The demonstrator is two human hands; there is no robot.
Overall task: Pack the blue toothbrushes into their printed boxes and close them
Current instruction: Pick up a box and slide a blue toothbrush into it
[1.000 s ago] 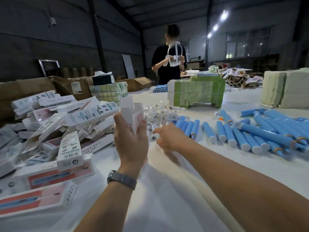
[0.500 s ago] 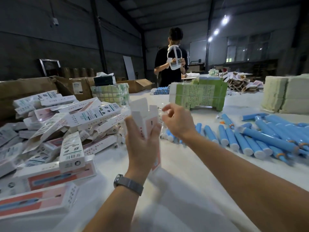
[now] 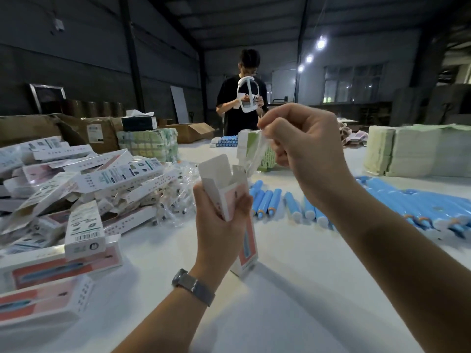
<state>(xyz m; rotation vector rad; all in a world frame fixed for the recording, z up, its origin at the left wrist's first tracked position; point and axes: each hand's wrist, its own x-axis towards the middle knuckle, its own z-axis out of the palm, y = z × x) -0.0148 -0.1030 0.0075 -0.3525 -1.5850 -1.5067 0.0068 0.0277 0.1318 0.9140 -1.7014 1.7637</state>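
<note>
Left hand (image 3: 219, 225) holds open box (image 3: 229, 197); right hand (image 3: 305, 149) pinches packet (image 3: 251, 159) above.

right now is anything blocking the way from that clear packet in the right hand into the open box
Nothing visible does. The right hand pinches the clear packet just above the open box, which the left hand holds upright with its top flaps open.

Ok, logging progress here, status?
Left hand holds open box upright. Right hand pinches clear packet above it. Toothbrushes on table, nothing blocking.
</note>
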